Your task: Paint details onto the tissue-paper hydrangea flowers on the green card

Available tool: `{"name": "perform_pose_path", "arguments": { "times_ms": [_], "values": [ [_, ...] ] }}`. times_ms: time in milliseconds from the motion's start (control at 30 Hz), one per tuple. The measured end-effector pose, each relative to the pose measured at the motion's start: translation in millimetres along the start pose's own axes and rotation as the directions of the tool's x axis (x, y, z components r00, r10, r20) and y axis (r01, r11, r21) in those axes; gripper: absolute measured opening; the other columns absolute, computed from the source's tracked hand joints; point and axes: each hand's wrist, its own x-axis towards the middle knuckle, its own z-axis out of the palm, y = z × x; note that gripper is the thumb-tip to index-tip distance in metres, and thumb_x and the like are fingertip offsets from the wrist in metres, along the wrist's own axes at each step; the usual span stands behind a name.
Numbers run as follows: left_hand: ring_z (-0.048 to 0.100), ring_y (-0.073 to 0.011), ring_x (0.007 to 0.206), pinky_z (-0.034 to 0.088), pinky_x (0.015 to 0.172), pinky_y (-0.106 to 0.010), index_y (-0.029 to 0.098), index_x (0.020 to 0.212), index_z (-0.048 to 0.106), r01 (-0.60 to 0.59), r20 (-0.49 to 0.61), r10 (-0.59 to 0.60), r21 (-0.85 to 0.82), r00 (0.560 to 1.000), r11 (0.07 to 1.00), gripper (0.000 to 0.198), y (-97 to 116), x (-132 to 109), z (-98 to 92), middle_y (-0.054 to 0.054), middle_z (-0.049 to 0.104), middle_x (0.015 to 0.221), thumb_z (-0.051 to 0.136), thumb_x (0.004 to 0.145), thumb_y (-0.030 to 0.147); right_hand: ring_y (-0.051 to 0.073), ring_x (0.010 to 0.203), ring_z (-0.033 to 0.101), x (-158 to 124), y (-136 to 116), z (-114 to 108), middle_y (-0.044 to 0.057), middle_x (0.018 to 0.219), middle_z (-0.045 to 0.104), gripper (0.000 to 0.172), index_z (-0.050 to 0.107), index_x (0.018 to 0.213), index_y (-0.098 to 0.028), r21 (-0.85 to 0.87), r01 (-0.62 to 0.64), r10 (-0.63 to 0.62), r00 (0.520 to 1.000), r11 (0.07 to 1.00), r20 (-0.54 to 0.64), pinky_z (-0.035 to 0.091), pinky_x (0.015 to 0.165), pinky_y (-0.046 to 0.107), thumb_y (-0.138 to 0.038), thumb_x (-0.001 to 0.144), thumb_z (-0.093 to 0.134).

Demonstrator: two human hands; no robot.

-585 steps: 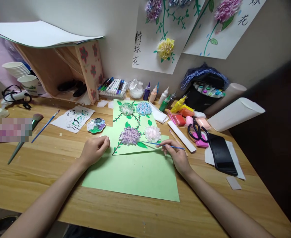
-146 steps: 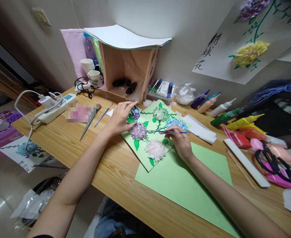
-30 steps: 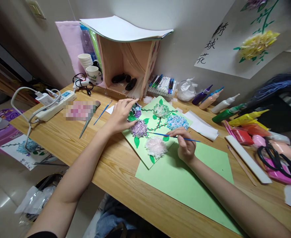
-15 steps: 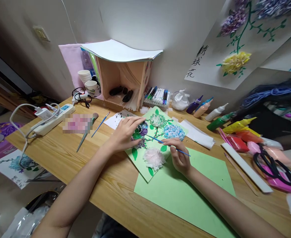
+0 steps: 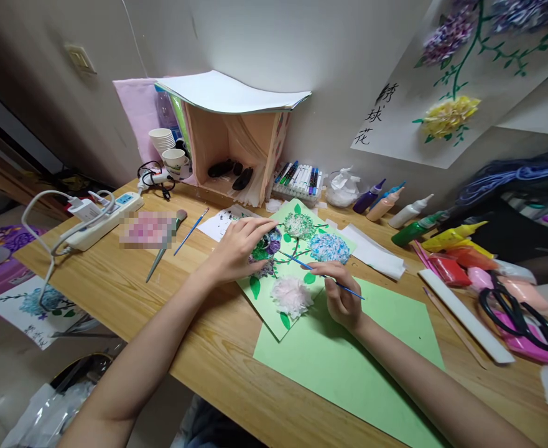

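Left hand [image 5: 234, 254]: my thumb and fingers gripped the paint palette [image 5: 272, 246] above the picture's left side.
Right hand [image 5: 341, 291]: I pinched the blue paintbrush [image 5: 300, 263], its tip near the palette.
Hydrangea picture [image 5: 277, 325]: lay angled beneath both hands, its near-right part over the plain green sheet [image 5: 362, 367].
Pale pink flower [image 5: 292, 297]: sat at the picture's near end.
Second brush [image 5: 191, 231]: rested farther left.

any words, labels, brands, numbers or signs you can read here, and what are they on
"绣球花": handwritten down the flower sheet on the wall.
Writing on the sheet beside the table: too blurred to read.
Markings on the paper cup and power strip: too small to read.
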Motion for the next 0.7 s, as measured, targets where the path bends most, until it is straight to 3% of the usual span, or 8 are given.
{"name": "perform_pose_path", "arguments": {
  "times_ms": [300,700],
  "values": [
    [0.044,-0.0272,0.122,0.035,0.103,-0.042,0.021,0.14,0.035,0.008,0.0,-0.008,-0.008,1.0,1.0,0.068,-3.4,-0.6,-0.6,-0.01,0.047,0.138,0.063,0.078,0.031,0.022,0.087,0.064,2.3,-1.5,-1.4,0.006,0.094,0.07,0.022,0.06,0.098,-0.023,-0.061,-0.021,0.02,1.0,0.998,-0.015,0.048,0.074,0.039,-0.013,0.088,0.043],
    [0.044,-0.0276,0.121,0.035,0.101,-0.041,0.019,0.139,0.036,0.042,-0.014,-0.042,0.028,0.999,0.999,0.068,-7.9,-1.4,-0.1,-0.011,0.048,0.136,0.063,0.079,0.034,0.023,0.09,0.063,-0.4,1.3,-1.1,0.006,0.098,0.069,0.024,0.06,0.101,-0.024,-0.013,-0.013,0.013,1.0,1.0,-0.022,0.047,0.077,0.041,-0.015,0.087,0.042]
  ]
}}
